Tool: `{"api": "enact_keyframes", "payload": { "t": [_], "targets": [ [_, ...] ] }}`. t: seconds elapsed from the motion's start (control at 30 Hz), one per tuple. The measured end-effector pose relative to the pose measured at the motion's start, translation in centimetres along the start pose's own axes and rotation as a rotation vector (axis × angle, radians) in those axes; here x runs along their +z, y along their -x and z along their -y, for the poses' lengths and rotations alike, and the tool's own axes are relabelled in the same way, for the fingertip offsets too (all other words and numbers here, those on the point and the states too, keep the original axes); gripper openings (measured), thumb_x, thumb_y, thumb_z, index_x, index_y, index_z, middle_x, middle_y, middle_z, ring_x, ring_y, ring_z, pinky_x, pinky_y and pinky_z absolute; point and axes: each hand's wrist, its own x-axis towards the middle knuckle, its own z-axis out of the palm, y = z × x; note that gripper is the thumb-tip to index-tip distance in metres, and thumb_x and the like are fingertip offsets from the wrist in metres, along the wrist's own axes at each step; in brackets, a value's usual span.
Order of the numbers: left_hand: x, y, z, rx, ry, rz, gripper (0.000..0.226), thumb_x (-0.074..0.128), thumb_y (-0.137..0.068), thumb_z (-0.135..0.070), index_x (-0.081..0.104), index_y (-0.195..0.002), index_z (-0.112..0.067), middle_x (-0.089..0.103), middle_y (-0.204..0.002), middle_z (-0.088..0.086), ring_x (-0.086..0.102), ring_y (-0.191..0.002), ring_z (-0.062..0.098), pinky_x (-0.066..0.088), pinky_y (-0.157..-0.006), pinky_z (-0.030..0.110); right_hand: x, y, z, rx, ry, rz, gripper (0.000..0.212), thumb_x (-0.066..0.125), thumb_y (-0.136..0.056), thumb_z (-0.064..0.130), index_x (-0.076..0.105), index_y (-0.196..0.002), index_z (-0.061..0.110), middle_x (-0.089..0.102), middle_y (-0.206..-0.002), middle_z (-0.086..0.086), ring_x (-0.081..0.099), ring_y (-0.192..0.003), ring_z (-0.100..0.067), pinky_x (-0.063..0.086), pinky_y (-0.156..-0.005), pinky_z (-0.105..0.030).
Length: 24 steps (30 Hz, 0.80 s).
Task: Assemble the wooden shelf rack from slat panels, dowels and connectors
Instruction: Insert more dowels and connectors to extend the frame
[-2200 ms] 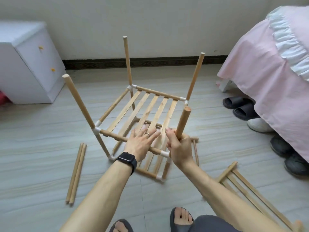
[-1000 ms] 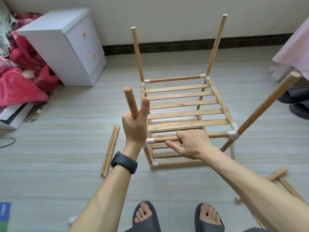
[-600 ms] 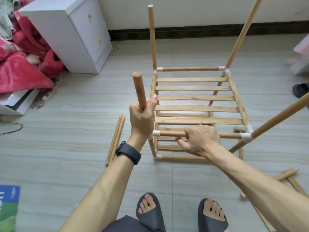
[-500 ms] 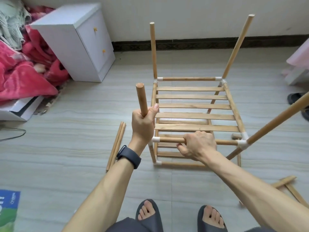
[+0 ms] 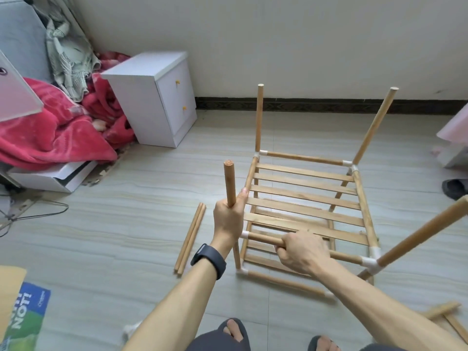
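Note:
The partly built wooden rack [image 5: 306, 198] stands on the floor: two slat tiers joined by white corner connectors, with several dowel posts pointing up. My left hand [image 5: 228, 219] grips the near-left upright dowel [image 5: 230, 181] just above its connector. My right hand [image 5: 301, 252] grips the near horizontal rail [image 5: 263, 239] of the upper tier. A white connector [image 5: 371, 263] joins the near-right post [image 5: 425, 231], which leans out to the right.
Two loose dowels [image 5: 190, 236] lie side by side on the floor left of the rack. Another slat panel [image 5: 448, 317] lies at the lower right. A white bedside cabinet [image 5: 157, 97] and a red blanket [image 5: 50, 133] are at the left; a dark slipper [image 5: 454, 188] lies at the right edge.
The rack was turned so another side faces me. My left hand moved from the slats to the near-left post; my right hand moved from a post to the front rail.

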Motion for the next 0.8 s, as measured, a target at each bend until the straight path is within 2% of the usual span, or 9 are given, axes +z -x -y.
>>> {"api": "enact_keyframes", "payload": {
  "t": [0.1,0.23,0.37,0.47,0.53,0.6,0.67,0.73,0.8],
  "targets": [
    [0.2,-0.3,1.1,0.025,0.032,-0.030,0.054,0.062,-0.091,-0.042,0.035,-0.048,-0.022,0.029,-0.041,-0.009,0.028,-0.038,0.011,0.022,-0.041,0.021,0.1,0.2,0.3,0.024,0.008,-0.008,0.033,0.044,-0.082,0.048,0.066,-0.087,0.023,0.058,-0.076,-0.001,0.052,-0.069,-0.030,0.038,-0.063,-0.034],
    [-0.2,-1.5,1.5,0.039,0.049,0.040,0.049,0.061,-0.085,-0.028,0.034,-0.044,-0.021,0.028,-0.040,-0.005,0.027,-0.041,0.015,0.023,-0.045,0.028,0.1,-0.2,0.2,0.030,0.017,-0.006,0.026,0.042,-0.077,0.048,0.052,-0.075,0.024,0.044,-0.066,0.000,0.043,-0.064,-0.030,0.034,-0.060,-0.033],
    [-0.7,-1.6,1.7,0.055,0.059,0.135,0.051,0.059,-0.086,-0.021,0.035,-0.041,-0.019,0.029,-0.039,-0.004,0.027,-0.039,0.015,0.027,-0.045,0.024,0.9,-0.2,-0.1,0.016,0.032,-0.007,0.027,0.038,-0.073,0.049,0.049,-0.070,0.024,0.031,-0.055,0.005,0.041,-0.060,-0.029,0.031,-0.058,-0.033],
    [-0.7,-1.6,1.2,0.041,0.063,0.171,0.054,0.061,-0.091,-0.015,0.036,-0.043,-0.014,0.029,-0.040,-0.002,0.027,-0.041,0.016,0.026,-0.045,0.025,0.8,-0.3,-0.1,0.029,0.036,-0.009,0.030,0.038,-0.074,0.050,0.052,-0.070,0.024,0.037,-0.056,0.003,0.043,-0.061,-0.030,0.033,-0.058,-0.033],
    [-0.6,-1.4,0.9,0.033,0.038,0.171,0.053,0.058,-0.098,-0.009,0.038,-0.048,-0.010,0.031,-0.046,-0.001,0.028,-0.044,0.017,0.026,-0.047,0.027,0.5,-0.3,0.0,0.048,0.061,-0.011,0.032,0.041,-0.076,0.049,0.059,-0.074,0.023,0.056,-0.065,-0.003,0.046,-0.062,-0.031,0.035,-0.057,-0.034],
    [-0.6,-1.0,0.8,0.024,0.002,0.167,0.051,0.056,-0.100,-0.012,0.039,-0.052,-0.010,0.031,-0.050,0.002,0.029,-0.049,0.019,0.026,-0.049,0.030,0.3,0.1,0.2,0.049,0.096,-0.054,0.027,0.044,-0.080,0.048,0.054,-0.078,0.023,0.068,-0.077,-0.004,0.054,-0.066,-0.031,0.035,-0.056,-0.033],
    [-1.0,-0.8,0.8,0.040,-0.079,0.196,0.050,0.055,-0.102,-0.029,0.043,-0.056,-0.016,0.036,-0.052,0.005,0.035,-0.052,0.023,0.032,-0.047,0.029,0.3,0.8,0.6,0.005,0.109,-0.148,0.026,0.048,-0.084,0.052,0.051,-0.085,0.025,0.068,-0.087,0.000,0.063,-0.078,-0.028,0.041,-0.061,-0.035],
    [-2.1,-0.7,1.4,0.112,-0.265,0.239,0.042,0.054,-0.098,-0.051,0.050,-0.069,-0.021,0.051,-0.059,-0.009,0.050,-0.057,0.010,0.041,-0.051,0.017,0.8,1.2,1.3,-0.072,0.089,-0.262,0.041,0.056,-0.082,0.059,0.058,-0.100,0.022,0.064,-0.102,-0.001,0.061,-0.092,-0.028,0.046,-0.075,-0.041],
    [-4.0,-0.3,2.9,0.128,-0.364,0.256,0.032,0.060,-0.088,-0.063,0.057,-0.092,-0.031,0.063,-0.084,-0.024,0.061,-0.080,-0.002,0.045,-0.067,0.011,1.0,1.0,2.4,-0.135,0.031,-0.339,0.059,0.061,-0.078,0.066,0.061,-0.117,0.021,0.060,-0.121,-0.005,0.057,-0.106,-0.030,0.047,-0.085,-0.046]
  ]
}}
